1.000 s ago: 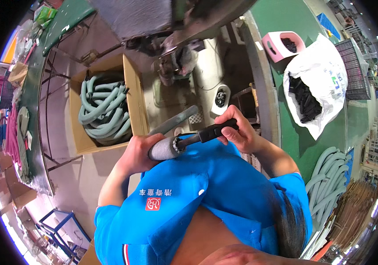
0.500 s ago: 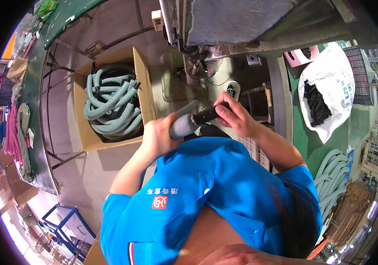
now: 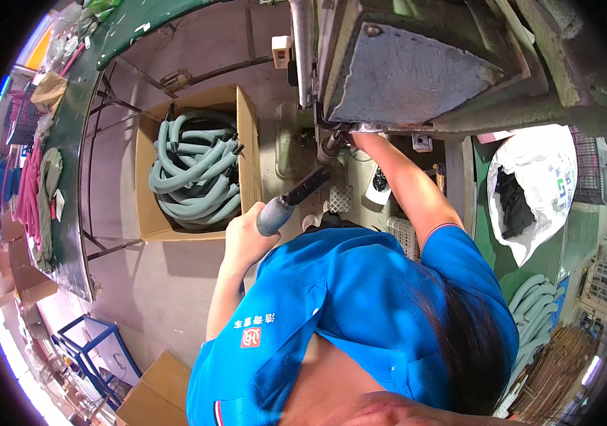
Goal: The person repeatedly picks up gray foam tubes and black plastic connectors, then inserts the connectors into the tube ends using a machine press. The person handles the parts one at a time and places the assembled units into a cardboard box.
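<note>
My left hand [image 3: 245,238] is closed around a grey foam-covered tube [image 3: 275,215], which slants up to the right. A black plastic end piece [image 3: 306,186] sticks out of the foam, its tip close to the machine's metal spindle [image 3: 330,147]. My right arm stretches forward to the machine [image 3: 417,78]. Only the wrist end of my right hand [image 3: 369,142] shows; the fingers are hidden behind the machine's lower edge, so whatever they touch cannot be seen.
To the left stands an open cardboard box [image 3: 248,153] of curved grey foam tubes [image 3: 193,170]. On the right, a white sack [image 3: 541,170] of black parts lies on a green table [image 3: 488,273], with more foam tubes [image 3: 531,312] nearby. A white crate [image 3: 404,236] is below my right arm.
My right hand has let go of the black end piece and moved forward under the machine's edge. My left hand keeps the tube, now slightly further left in view. The whole view has shifted.
</note>
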`<state>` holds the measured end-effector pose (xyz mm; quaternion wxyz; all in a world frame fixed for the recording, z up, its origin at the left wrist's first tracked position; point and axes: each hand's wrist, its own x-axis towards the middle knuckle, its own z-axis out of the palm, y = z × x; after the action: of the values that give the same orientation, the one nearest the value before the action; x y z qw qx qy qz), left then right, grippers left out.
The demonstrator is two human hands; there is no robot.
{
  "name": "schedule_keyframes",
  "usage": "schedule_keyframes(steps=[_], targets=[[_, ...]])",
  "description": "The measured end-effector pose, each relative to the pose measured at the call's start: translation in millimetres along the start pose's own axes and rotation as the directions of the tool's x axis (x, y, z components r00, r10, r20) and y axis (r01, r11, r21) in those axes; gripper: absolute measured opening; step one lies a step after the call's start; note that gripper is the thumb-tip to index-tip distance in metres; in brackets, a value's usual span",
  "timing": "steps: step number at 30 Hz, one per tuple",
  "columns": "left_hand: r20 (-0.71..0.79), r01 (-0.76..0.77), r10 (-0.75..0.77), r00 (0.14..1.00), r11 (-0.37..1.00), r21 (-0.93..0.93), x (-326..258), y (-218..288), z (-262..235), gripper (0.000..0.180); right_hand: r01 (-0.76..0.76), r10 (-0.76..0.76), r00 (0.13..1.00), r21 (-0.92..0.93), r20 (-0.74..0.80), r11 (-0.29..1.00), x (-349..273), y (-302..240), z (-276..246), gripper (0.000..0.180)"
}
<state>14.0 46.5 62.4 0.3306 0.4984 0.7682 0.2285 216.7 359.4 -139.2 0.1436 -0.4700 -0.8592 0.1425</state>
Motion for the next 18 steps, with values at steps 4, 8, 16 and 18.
schedule_keyframes(steps=[4, 8, 16, 18], targets=[[-0.016, 0.009, -0.01, 1.0, 0.999, -0.043, -1.1, 5.7, 1.3, 0.036, 0.004, -0.004, 1.0, 0.0, 0.021, 1.0, 4.0, -1.8, -4.5, 0.028], [-0.042, -0.051, 0.048, 0.998, 0.997, -0.064, 3.0, 9.6, 3.9, 0.037, -0.004, 0.003, 1.0, 0.034, 0.017, 0.999, 5.4, -1.3, -19.2, 0.029], [0.001, -0.145, 0.145, 0.989, 0.989, -0.036, 15.7, 23.2, 12.2, 0.037, -0.029, 0.034, 0.999, 0.114, -0.043, 0.993, -4.5, -2.4, -59.8, 0.03], [0.02, -0.145, 0.146, 0.989, 0.989, -0.038, 16.3, 26.0, 13.2, 0.037, -0.033, 0.041, 0.997, 0.131, -0.058, 0.991, -7.5, -4.0, -68.7, 0.03]])
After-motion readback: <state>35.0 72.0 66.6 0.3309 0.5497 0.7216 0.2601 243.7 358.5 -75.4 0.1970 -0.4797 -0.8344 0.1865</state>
